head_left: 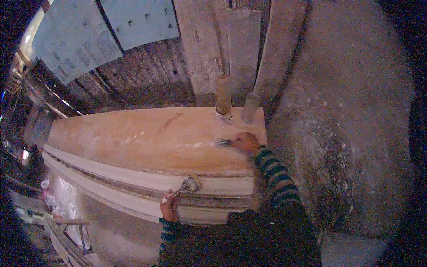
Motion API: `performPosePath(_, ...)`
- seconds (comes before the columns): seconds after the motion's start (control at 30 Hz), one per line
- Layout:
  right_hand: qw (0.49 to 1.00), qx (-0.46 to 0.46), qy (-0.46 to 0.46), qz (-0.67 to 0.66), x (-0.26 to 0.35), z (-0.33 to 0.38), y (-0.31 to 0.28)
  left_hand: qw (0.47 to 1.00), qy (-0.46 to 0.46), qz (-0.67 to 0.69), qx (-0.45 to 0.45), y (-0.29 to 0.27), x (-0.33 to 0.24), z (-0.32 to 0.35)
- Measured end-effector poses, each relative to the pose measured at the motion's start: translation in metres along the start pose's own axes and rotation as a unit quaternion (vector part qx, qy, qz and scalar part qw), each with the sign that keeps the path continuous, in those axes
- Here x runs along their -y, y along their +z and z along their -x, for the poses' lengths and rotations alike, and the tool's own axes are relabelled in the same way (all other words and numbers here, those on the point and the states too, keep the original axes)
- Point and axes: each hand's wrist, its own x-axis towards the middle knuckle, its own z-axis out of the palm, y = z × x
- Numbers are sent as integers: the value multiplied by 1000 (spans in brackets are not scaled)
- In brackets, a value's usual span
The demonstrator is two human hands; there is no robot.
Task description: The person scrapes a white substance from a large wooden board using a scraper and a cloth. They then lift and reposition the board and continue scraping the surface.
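My left hand point(169, 207) is closed round the handle of a wide paintbrush point(191, 183), its bristle end caked with pale yellowish matter. That brush is over the white moulded strips point(227, 184) at the near side of the bench. My right hand point(247, 143) grips a small dark-tipped tool point(223, 143) that looks like a brush; the hand hides its handle. Its tip is at the surface of a long orange-brown wooden board point(111, 138), next to a whitish smear point(195, 145).
Near the board's far right corner stand a yellowish-brown cylindrical container point(223, 100) and a clear bottle point(251, 107). Behind, planks point(200, 49) and light blue panels point(142, 24) lean. A wooden frame point(66, 240) is at lower left. Pale spatters mark the floor point(329, 151) at right.
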Motion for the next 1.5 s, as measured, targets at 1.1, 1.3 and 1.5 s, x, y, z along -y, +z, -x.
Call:
performPosePath(1.1,998,-25,2,-62,130,-51,16,880,427,-201,50,-32,52,-118)
performPosePath(1.3,970,-133,196,53,-91,83,-38,878,431,-202,54,-19,54,-112)
performPosePath(1.5,977,-93,193,10,-131,98,-50,890,375,-245,79,-37,58,-113)
